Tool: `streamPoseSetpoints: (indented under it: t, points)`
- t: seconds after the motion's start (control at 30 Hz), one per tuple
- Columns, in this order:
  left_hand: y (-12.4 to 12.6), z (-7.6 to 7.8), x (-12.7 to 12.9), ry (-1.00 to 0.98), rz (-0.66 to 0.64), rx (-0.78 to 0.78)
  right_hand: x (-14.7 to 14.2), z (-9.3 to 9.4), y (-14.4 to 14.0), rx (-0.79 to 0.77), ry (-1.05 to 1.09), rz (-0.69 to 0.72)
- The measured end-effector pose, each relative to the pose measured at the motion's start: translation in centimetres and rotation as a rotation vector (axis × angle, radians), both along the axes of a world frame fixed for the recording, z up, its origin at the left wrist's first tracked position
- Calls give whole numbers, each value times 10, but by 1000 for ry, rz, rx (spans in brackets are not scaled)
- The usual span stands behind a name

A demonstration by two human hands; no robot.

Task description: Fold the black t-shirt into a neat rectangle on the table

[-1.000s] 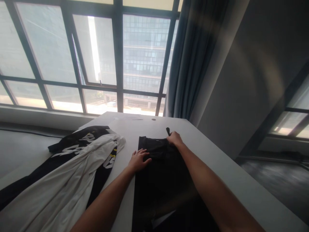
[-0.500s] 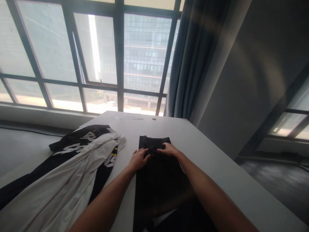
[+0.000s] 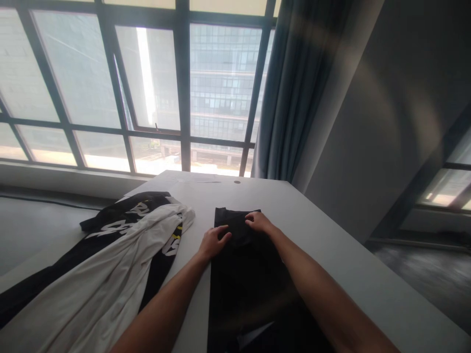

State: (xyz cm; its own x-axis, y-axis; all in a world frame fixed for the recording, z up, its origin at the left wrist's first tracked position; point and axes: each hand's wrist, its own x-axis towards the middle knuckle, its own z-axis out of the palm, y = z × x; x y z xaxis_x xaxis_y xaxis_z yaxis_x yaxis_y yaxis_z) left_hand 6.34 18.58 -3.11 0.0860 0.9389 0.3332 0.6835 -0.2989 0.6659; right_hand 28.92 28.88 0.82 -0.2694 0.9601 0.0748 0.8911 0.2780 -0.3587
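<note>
A black garment (image 3: 243,279) lies lengthwise in front of me, its far end folded into a narrow straight edge; its kind is hard to tell in the dark cloth. My left hand (image 3: 214,241) rests on its left side near that end, thumb and fingers apart. On the right, my right hand (image 3: 260,223) touches the far right corner, with a gap between thumb and forefinger. Both hands press on the cloth without visibly gripping it. A small pale patch (image 3: 255,335) shows within the dark cloth near me.
The white table (image 3: 316,230) carries a white and black garment (image 3: 110,264) with bold lettering on the left. A flat sheet (image 3: 198,180) and a round grommet (image 3: 237,182) are at the far edge. Beyond stand windows (image 3: 224,83) and a grey-blue curtain (image 3: 283,113).
My right hand has shifted slightly toward the garment's far edge. My left hand's fingers have drawn in a little. The whole view has moved slightly.
</note>
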Motion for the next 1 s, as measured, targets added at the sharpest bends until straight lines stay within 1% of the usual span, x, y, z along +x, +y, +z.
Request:
streamPoseSetpoints:
  t: [0.03,0.1,0.23,0.37,0.57,0.67,0.77,0.87,1.0]
  points:
    - [0,0,0,29,-20,13,0,-1,6,15,-61,-10]
    - [0,0,0,78,-44,28,-1,-3,19,26,-114,-21]
    - [1,-1,2,138,2,72,-4,-8,39,23,-150,-45]
    - [4,-3,3,150,11,96,-2,-15,55,28,-160,-74]
    - [7,-3,3,156,5,133,9,-19,72,101,-130,-137]
    - [7,-4,4,172,23,143,14,-21,73,111,-136,-170]
    - [8,-5,5,221,48,95,18,-23,69,104,-148,-186]
    - [8,-7,6,276,42,26,20,-22,61,89,-161,-182]
    - [10,-9,6,328,39,11,10,-15,43,75,-186,-173]
